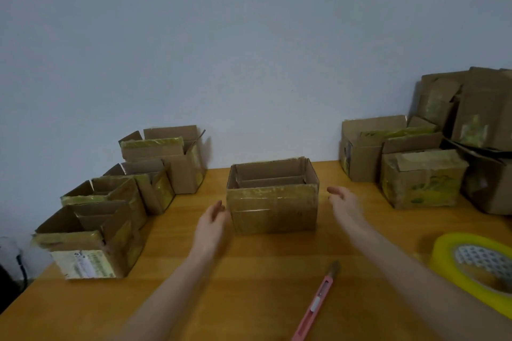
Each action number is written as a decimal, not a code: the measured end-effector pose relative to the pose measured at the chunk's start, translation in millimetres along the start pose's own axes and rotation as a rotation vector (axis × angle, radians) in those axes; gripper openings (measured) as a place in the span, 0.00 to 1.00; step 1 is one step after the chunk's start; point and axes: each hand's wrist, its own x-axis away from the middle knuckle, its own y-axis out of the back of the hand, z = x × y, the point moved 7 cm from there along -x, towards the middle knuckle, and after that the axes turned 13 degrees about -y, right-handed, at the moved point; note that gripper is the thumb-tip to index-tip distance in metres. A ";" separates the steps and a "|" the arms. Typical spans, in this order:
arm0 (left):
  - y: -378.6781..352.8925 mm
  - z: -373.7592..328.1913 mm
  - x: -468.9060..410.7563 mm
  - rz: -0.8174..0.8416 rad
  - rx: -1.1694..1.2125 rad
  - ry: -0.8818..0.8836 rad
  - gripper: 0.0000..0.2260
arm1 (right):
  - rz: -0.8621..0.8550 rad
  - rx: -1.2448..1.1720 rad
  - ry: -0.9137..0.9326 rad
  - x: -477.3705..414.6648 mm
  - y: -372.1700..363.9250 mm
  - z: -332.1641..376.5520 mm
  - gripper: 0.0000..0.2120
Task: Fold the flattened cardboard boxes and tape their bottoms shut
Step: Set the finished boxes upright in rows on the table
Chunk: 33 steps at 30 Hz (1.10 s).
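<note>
Box (273,210) flanked by left hand (212,225), right hand (346,203), fingers loosely apart, empty — cutter (317,302) by the worktop's (249,271) front edge could get forearm-swept off

Both forearms outstretched, left hand (212,220) and right hand (343,200) relaxed, palms facing inward.

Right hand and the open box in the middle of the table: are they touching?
Apart. The head view shows a strip of bare table between the fingertips of the right hand and the right side of the open box.
</note>
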 end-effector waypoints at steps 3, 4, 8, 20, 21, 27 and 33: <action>-23.5 9.4 15.4 0.110 -0.078 -0.016 0.27 | 0.132 0.113 0.021 11.3 -34.5 -14.5 0.25; -30.0 13.6 14.5 0.144 -0.073 -0.001 0.28 | 0.146 0.111 0.022 12.2 -43.4 -15.9 0.26; -24.9 22.9 -14.4 0.123 -0.115 0.033 0.32 | 0.146 0.067 0.050 2.3 -67.3 -3.0 0.30; 3.0 57.1 -138.6 0.039 -0.065 0.148 0.33 | 0.251 0.020 0.020 -81.1 -170.7 52.3 0.35; 2.1 59.9 -146.4 0.041 -0.053 0.158 0.33 | 0.278 0.035 0.018 -86.8 -174.1 55.4 0.36; -1.4 51.0 -136.9 -0.259 -0.072 0.115 0.24 | 0.238 0.095 0.058 -93.7 -149.6 60.1 0.32; -84.3 -28.8 -103.2 -0.115 -0.145 -0.209 0.11 | -0.091 0.082 0.251 -69.6 -60.2 66.8 0.21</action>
